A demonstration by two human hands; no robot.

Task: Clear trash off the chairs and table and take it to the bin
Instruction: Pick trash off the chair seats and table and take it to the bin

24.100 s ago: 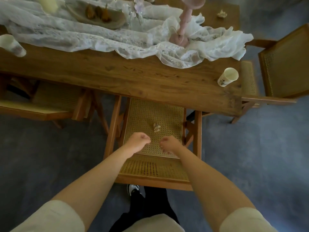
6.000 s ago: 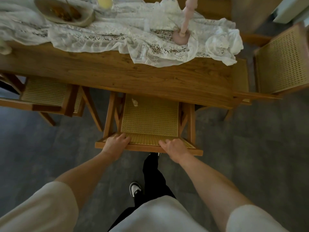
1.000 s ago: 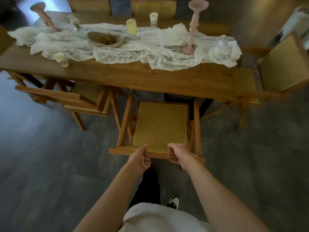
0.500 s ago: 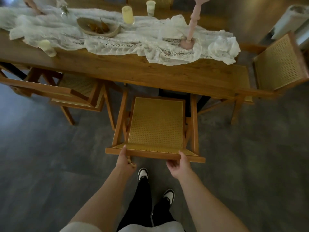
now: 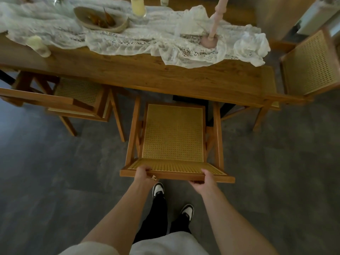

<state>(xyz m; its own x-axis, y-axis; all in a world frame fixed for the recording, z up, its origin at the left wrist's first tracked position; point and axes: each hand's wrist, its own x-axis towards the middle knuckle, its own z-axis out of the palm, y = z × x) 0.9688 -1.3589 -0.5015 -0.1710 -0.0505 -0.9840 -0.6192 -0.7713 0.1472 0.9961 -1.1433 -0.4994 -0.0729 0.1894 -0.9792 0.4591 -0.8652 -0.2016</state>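
A wooden chair with a cane seat (image 5: 173, 133) stands pulled out from the wooden table (image 5: 165, 78), its seat bare. My left hand (image 5: 144, 174) and my right hand (image 5: 207, 178) both grip the top rail of its backrest (image 5: 176, 175), fingers curled over the edge. A small pale scrap (image 5: 154, 178) sticks out under my left hand's fingers. A pale paper cup (image 5: 38, 46) lies on its side on the table at the left.
A lace runner (image 5: 128, 39) covers the table's middle, carrying a bowl (image 5: 101, 19), a yellow candle (image 5: 138, 6) and a pink candlestick (image 5: 213, 24). More cane chairs stand at the left (image 5: 79, 96) and right (image 5: 311, 65). Grey floor surrounds my feet (image 5: 158, 188).
Half a second ago my hands were at the lower edge of the backrest rail; now both grip over it. The chair stays in about the same place.
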